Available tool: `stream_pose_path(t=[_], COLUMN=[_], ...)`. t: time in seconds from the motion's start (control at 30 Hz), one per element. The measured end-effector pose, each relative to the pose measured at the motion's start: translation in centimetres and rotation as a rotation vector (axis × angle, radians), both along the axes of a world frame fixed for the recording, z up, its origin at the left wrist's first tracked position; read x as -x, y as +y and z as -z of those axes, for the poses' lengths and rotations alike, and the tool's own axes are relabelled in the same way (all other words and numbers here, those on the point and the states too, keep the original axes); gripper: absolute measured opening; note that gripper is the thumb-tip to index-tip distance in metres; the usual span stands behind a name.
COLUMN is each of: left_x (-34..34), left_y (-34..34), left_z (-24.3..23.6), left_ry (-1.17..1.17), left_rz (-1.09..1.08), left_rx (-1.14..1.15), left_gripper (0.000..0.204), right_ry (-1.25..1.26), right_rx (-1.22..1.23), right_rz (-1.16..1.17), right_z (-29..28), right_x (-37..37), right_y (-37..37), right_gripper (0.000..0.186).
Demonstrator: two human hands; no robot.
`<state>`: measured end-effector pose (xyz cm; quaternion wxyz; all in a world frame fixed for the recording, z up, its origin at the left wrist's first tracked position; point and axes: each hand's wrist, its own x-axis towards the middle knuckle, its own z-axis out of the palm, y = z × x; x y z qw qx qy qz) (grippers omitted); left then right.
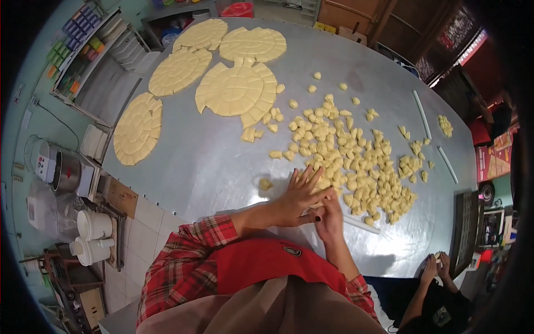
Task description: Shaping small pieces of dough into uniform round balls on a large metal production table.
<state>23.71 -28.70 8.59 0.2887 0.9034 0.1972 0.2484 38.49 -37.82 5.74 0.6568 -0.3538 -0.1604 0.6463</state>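
My left hand (pixel 300 201) lies at the near edge of a heap of small yellow dough pieces (pixel 367 167), its fingers spread and pointing away from me. Close against it, my right hand (pixel 330 218) has its fingers bent and pressed together, touching the left hand. A bit of pale yellow shows between the two hands, but what the right fingers hold is hidden. One loose dough piece (pixel 266 183) sits left of my left hand. Beyond the heap, large round dough sheets cut into segments lie flat, the nearest sheet (pixel 236 89) with a ragged edge.
The metal table (pixel 183 139) carries everything. A white rod (pixel 360 224) lies by the heap's near edge, with two more rods at the right. Another person's hands (pixel 436 267) hold something small at the lower right. White buckets (pixel 92 225) and a mixer (pixel 64 167) stand left.
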Motion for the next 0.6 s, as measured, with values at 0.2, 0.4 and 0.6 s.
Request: stream_pose_path(t=[0.2,0.4,0.6], left_x=[7.5,7.6,10.3], left_y=[14.5,22.5,23.9], left_z=[-0.5,5.0,10.1], left_ry=[0.134,0.688,-0.052], left_rz=[-0.796,-0.912,-0.98], left_rx=[0.381,0.285,0.481], left_gripper=[0.035,0.044,0.021], right_ry=[-1.332,-2.194,-2.082], right_rx=[0.051,0.225,-0.021], right_rz=[0.561,0.782,0.451], right_z=[-2.0,-2.5,-3.9], right_x=[-19.4,-19.6,-6.5], right_y=[0.3,2.4,3.6], right_gripper=[0.044,0.047,0.046])
